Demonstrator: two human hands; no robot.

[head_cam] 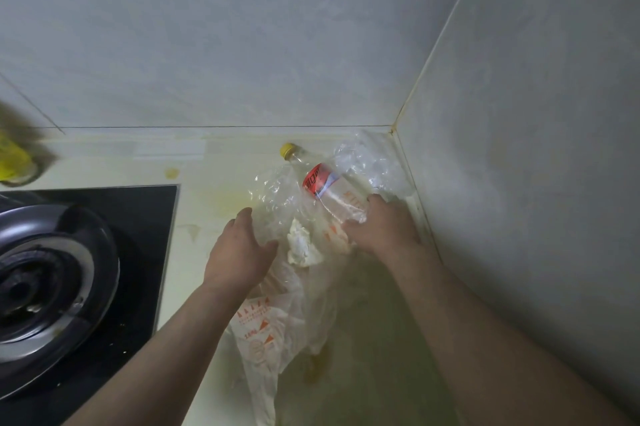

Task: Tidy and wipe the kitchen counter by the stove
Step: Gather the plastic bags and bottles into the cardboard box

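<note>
A clear plastic bottle (325, 184) with a yellow cap and a red label lies tilted on the cream counter (214, 179), partly inside a clear plastic bag (277, 193) printed with orange marks. My right hand (381, 228) grips the bottle's bottom end through the bag. My left hand (239, 249) holds the bag's left edge, fingers curled round the film. A crumpled white tissue (303, 247) sits inside the bag between my hands.
A black gas stove (114, 252) with a metal burner ring fills the left. A blurred yellow object (14, 162) stands at the far left by the wall. Tiled walls meet in a corner at the right. Yellowish stains mark the counter.
</note>
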